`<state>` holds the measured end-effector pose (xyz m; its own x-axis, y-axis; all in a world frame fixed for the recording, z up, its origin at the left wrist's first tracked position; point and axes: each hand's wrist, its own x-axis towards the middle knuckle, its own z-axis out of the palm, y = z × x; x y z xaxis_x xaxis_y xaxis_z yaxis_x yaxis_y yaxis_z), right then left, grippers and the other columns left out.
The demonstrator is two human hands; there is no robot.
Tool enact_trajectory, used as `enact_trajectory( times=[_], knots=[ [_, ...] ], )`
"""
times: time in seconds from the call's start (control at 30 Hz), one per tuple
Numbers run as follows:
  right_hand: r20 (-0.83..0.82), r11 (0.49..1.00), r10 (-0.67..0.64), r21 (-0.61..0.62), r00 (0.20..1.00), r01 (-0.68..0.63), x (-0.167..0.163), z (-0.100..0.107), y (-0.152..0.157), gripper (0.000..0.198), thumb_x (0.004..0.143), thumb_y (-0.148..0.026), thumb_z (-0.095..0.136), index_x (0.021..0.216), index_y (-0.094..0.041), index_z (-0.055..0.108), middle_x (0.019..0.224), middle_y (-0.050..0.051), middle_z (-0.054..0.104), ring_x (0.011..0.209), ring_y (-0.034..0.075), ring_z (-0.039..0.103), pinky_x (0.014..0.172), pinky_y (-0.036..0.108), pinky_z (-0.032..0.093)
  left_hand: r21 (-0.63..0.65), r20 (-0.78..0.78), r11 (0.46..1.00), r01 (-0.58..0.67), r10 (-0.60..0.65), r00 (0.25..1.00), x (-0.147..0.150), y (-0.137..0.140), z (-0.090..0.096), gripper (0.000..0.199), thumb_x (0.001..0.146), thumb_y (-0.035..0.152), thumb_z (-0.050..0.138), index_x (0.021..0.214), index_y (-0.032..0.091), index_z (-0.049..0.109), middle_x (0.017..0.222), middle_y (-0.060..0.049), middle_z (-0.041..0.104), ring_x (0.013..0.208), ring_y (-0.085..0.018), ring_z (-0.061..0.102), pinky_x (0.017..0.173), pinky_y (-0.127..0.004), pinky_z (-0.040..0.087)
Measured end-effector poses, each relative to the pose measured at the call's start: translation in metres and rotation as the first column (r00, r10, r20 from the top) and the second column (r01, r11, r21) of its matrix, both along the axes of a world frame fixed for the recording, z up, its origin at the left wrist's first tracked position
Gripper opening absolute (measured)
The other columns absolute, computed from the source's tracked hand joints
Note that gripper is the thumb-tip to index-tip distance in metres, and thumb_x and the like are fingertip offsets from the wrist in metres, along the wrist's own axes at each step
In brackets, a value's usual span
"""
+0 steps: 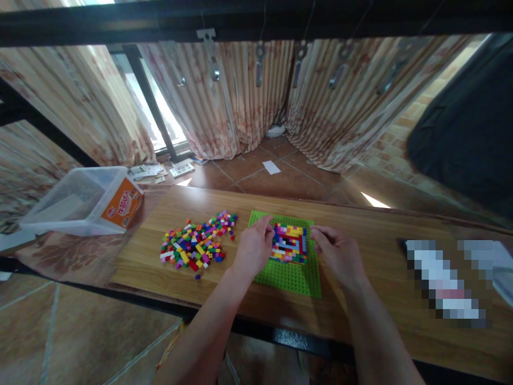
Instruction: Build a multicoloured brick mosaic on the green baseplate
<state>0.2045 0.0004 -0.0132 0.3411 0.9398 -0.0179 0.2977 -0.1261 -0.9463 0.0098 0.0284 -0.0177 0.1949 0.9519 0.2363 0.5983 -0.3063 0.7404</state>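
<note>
A green studded baseplate (288, 280) lies on the wooden table, carrying a low block of multicoloured toy bricks (289, 243). My left hand (254, 246) is over the plate's left side, its fingers drawn together beside the left edge of the built bricks. What those fingers hold, if anything, is hidden. On the other side, my right hand (339, 254) has thumb and forefinger pinched near the upper right corner of the build. Anything in that pinch is too small to make out. Left of the plate spreads a pile of loose toy bricks (194, 243).
A clear plastic bin (80, 200) with an orange label stands at the table's left end. A blurred-out item (443, 280) lies at the right. Above runs a dark bar (240, 21) with hanging clips. Curtains (240, 101) and tiled floor are beyond the table (372, 235).
</note>
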Motion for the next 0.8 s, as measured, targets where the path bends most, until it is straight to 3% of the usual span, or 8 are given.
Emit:
enact_trajectory(
  times=[0.2,0.37,0.47,0.67,0.8],
  knots=[
    [0.072,1.000,0.006,0.004,0.997,-0.006,0.0009,0.0016,0.0010,0.041,0.076,-0.048,0.063,0.094,-0.013,0.077,0.065,0.003,0.068,0.059,0.017,0.057,0.060,0.029,0.044,-0.016,0.062,1.000,-0.018,0.019,0.998,0.0018,0.0059,-0.0044,0.041,0.087,0.010,0.060,0.126,0.020,0.059,0.094,-0.004,0.075,0.086,-0.016,0.072,0.085,-0.031,0.056],
    [0.062,1.000,0.027,0.001,0.998,-0.028,0.0006,-0.0003,0.0017,0.042,0.077,-0.050,0.063,0.094,-0.015,0.078,0.081,0.007,0.074,0.068,0.019,0.062,0.066,0.030,0.046,-0.022,0.066,0.999,-0.048,0.050,0.997,0.0031,0.0053,-0.0037,0.045,0.084,0.010,0.063,0.128,0.019,0.057,0.099,-0.005,0.075,0.087,-0.017,0.073,0.085,-0.033,0.057],
    [0.065,0.999,0.039,0.001,0.997,-0.039,0.0007,-0.0017,0.0015,0.040,0.078,-0.050,0.063,0.093,-0.016,0.078,0.081,0.007,0.074,0.068,0.019,0.062,0.066,0.030,0.045,-0.018,0.073,0.999,-0.044,0.046,0.996,0.0029,0.0044,-0.0033,0.046,0.083,0.008,0.062,0.127,0.018,0.057,0.100,-0.006,0.075,0.087,-0.018,0.072,0.085,-0.034,0.058],
    [0.075,0.999,0.051,0.001,0.996,-0.052,-0.0002,-0.0011,0.0008,0.041,0.079,-0.050,0.062,0.094,-0.015,0.078,0.077,0.006,0.073,0.066,0.019,0.061,0.064,0.030,0.044,-0.013,0.088,0.999,-0.033,0.034,0.996,0.0009,0.0041,-0.0017,0.041,0.084,0.005,0.057,0.123,0.015,0.059,0.095,-0.007,0.075,0.086,-0.019,0.072,0.083,-0.034,0.057],
    [0.085,0.999,0.047,-0.009,0.995,-0.047,-0.0008,0.0011,0.0008,0.041,0.078,-0.049,0.062,0.094,-0.015,0.078,0.074,0.006,0.073,0.064,0.019,0.060,0.063,0.030,0.044,-0.034,0.092,0.996,-0.081,0.084,0.992,0.0023,0.0034,-0.0006,0.034,0.088,0.015,0.056,0.122,0.013,0.060,0.094,-0.009,0.075,0.083,-0.020,0.072,0.080,-0.033,0.057]
  ],
)
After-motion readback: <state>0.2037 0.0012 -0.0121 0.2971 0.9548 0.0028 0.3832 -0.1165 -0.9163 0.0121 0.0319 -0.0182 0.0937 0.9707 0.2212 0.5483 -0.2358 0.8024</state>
